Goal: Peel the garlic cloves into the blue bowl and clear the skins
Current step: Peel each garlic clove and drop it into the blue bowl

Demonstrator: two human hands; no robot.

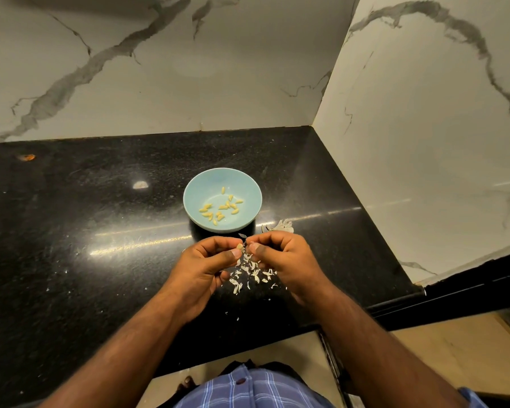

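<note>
The clove [240,246] sits pinched at the fingertips of your left hand [206,267], in the air just short of the bowl [198,184] and above the skins [248,273]. Only its pale tip shows past your thumb and forefinger, so you cannot read its full length; what shows points right, toward your right hand [280,259], which suggests a long axis running roughly left to right between the 2 hands. Whether it is fully bare you cannot tell.

Your right hand is curled with thumb and forefinger meeting just beside that tip, seemingly nipping a scrap of skin; the scrap itself is too small to be sure of.

The bowl lies straight ahead of both hands, its near rim close to your knuckles, and holds about 15 peeled cloves. The left hand already has the clove, so it is likely the one to drop it forward.

The skins lie scattered on the dark counter [71,231] under and between your wrists. A larger papery husk [281,225] rests just right of the bowl.
</note>
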